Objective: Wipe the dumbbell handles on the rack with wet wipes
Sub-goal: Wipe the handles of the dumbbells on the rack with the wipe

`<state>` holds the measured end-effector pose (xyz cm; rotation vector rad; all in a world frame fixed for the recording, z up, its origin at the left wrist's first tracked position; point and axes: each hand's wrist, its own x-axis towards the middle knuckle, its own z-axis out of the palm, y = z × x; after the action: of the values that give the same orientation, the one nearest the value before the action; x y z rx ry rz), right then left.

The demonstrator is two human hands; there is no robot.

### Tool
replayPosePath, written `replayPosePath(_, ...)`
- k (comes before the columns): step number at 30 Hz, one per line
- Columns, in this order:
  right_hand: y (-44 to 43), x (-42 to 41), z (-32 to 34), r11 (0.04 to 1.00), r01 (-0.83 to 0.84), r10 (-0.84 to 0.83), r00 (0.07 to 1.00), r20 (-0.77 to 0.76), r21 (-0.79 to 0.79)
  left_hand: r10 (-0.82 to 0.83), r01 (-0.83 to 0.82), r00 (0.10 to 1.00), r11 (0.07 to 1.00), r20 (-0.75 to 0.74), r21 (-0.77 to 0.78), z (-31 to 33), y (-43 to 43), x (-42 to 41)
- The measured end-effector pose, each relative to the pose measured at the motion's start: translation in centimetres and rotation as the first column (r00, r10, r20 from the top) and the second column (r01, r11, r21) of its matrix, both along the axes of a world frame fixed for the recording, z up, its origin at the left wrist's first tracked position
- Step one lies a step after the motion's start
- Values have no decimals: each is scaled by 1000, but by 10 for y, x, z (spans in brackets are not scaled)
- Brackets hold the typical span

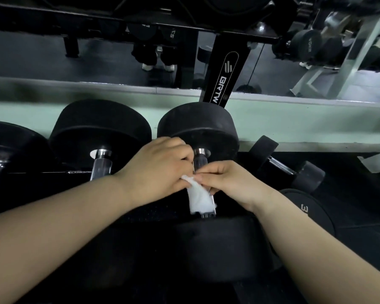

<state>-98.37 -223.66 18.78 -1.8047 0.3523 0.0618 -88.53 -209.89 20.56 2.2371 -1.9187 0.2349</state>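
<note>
Running straight away from the person, the dumbbell handle [200, 161] lay between left hand [158, 167] and right hand [230, 183], both pinching the wet wipe [199, 198] draped over its near end.

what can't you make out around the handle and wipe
Head view only.
Handle middle: covered by left hand, right hand and wipe.
Left fingertips: curled under the hand, out of sight.
Far-left dumbbell: cut by the edge, dark.
Number on lower-right dumbbell: partly hidden, dim.
</note>
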Motion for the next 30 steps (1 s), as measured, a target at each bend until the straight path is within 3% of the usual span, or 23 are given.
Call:
replayPosePath(3, -5, -11, 0, 986, 116, -117, 993, 2, -116, 211, -179, 969, 958, -130, 223, -9, -2, 14)
replayPosePath(7, -6, -50, -5, 914, 214, -216, 976, 34, -345, 500, -361, 785, 849, -366, 385, -26, -2, 34)
replayPosePath(10, 8, -66, -21, 865, 402, -395, 915, 85, -302, 557, -368, 650, 826, -517, 427, -36, -12, 39)
replayPosePath(12, 12, -67, -26, 820, 512, -497, 859, 123, -258, 556, -347, 644, 824, -525, 447, -42, -20, 38)
replayPosePath(14, 12, -66, -24, 816, 519, -512, 853, 97, -257, 554, -350, 658, 825, -510, 444, -47, -27, 36)
replayPosePath(15, 12, -66, -23, 820, 505, -504, 860, 79, -267, 550, -363, 624, 833, -555, 418, -50, -31, 36)
replayPosePath(16, 12, -66, -23, 823, 493, -496, 866, 67, -280, 543, -378, 526, 839, -654, 392, -53, -34, 35)
replayPosePath(19, 13, -66, -23, 818, 492, -500, 864, 55, -298, 428, -406, 118, 844, -896, 350, -52, -46, 26)
replayPosePath(21, 14, -66, -23, 813, 502, -512, 858, 48, -297, 376, -452, 17, 829, -926, 329, -56, -54, 18)
replayPosePath(24, 14, -66, -22, 799, 515, -527, 848, 49, -311, 345, -524, 69, 811, -936, 260, -63, -56, 8)
replayPosePath(26, 14, -65, -22, 795, 516, -530, 846, 48, -317, 339, -456, 131, 855, -932, 247, -64, -51, 4)
replayPosePath(30, 13, -65, -23, 794, 514, -533, 846, 38, -325, 280, -182, 501, 959, -819, 216, -66, -40, -2)
